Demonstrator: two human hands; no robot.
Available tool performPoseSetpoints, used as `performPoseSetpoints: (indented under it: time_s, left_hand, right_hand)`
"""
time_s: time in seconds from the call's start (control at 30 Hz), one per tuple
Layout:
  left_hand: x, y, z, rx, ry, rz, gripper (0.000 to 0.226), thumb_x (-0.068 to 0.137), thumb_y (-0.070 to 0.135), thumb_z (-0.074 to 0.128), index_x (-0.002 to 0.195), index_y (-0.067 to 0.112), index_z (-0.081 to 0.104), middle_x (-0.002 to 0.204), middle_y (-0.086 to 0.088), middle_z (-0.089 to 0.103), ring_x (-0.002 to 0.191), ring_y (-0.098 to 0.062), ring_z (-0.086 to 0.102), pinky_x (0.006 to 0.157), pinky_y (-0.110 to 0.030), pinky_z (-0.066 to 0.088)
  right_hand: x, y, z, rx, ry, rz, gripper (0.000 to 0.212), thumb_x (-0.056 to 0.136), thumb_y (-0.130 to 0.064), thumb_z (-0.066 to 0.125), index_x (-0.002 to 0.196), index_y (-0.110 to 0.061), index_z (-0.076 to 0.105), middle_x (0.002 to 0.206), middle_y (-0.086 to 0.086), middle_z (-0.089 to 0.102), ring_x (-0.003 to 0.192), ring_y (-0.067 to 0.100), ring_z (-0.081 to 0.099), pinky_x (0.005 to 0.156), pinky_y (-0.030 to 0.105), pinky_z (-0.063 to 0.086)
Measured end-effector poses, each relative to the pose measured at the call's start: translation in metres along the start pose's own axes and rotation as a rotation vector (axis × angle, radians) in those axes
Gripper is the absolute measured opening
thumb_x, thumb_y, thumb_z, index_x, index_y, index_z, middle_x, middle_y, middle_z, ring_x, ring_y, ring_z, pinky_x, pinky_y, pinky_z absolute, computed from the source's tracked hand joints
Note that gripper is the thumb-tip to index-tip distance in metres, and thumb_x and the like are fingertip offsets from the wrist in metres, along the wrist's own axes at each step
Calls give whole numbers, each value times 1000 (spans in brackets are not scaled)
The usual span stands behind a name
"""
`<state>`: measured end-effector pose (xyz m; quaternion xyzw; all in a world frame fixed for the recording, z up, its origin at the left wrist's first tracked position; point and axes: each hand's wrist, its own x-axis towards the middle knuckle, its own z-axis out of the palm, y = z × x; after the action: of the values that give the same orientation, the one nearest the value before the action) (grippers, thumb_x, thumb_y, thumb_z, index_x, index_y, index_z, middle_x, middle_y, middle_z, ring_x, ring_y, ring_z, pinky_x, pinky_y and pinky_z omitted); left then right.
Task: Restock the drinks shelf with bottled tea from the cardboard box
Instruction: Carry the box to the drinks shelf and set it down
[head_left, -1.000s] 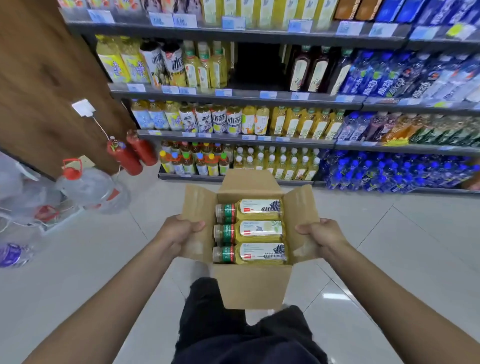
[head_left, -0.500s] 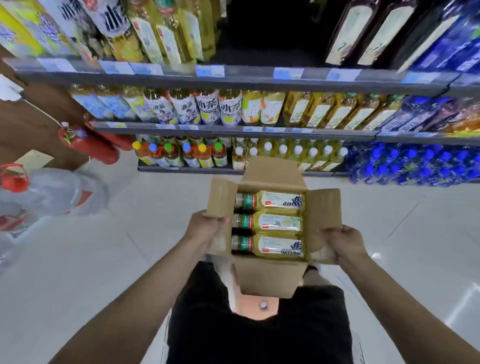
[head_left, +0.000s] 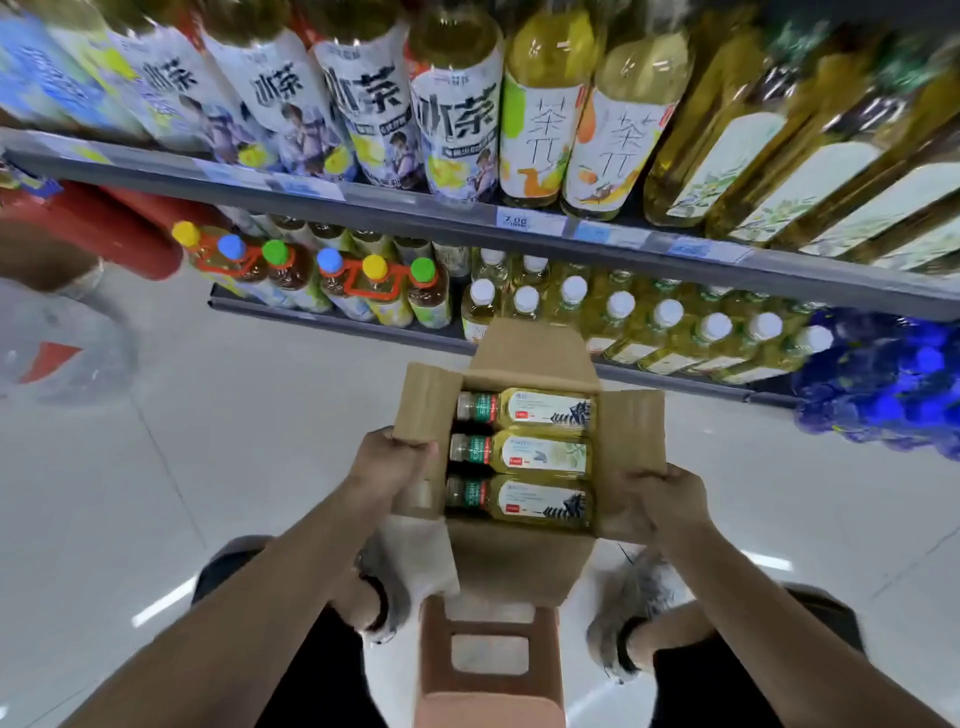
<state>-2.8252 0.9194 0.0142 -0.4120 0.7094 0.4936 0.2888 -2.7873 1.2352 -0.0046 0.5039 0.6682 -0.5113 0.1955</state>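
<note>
The brown cardboard box (head_left: 519, 566) is held low before the grey metal drinks shelf (head_left: 415, 208). Its stiff flaps are spread wide so the tea is easy to reach. The left hand (head_left: 392, 462) grips the left flap and the right hand (head_left: 670, 499) grips the right side, so the box does not tip. Three smooth plastic bottles of yellow tea (head_left: 540, 454) lie snug on their sides inside. The box may rest on the pink stool (head_left: 488, 670); I cannot tell.

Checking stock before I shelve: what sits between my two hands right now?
In the head view, the open cardboard box lies between the left hand and right hand, with three tea bottles lying on their sides inside.
</note>
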Motion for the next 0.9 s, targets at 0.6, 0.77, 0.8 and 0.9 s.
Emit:
performPoseSetpoints:
  time_s: [0.6,0.77,0.8,0.9]
  left_hand:
    - [136,-77,-4,-56,-152,53,28,83,7,80,109,2,72,103,-12,75,95,-26,69,94,-39,54]
    - [135,-85,2,120,-63,190,56,79,18,85,125,-2,60,120,-22,68,107,-38,67,90,-50,57]
    - [133,-85,4,272,50,254,68,77,25,85,132,2,51,126,-20,63,114,-38,62,94,-48,54]
    - [100,-85,13,740,346,457,87,79,32,76,147,20,24,144,-16,38,132,-39,40,104,-46,41]
  right_hand:
    - [104,67,31,64,-337,-101,37,70,2,82,104,7,68,101,22,74,92,36,71,85,47,57]
    - [97,75,34,69,-292,-250,46,71,-3,85,112,5,65,109,24,72,98,37,70,84,49,57]
    - [95,74,35,46,-221,-305,46,72,-4,85,112,2,63,114,24,69,99,36,69,85,49,56]
    - [75,64,46,-375,141,-572,70,74,-24,85,129,-6,44,129,19,55,115,38,56,94,45,48]
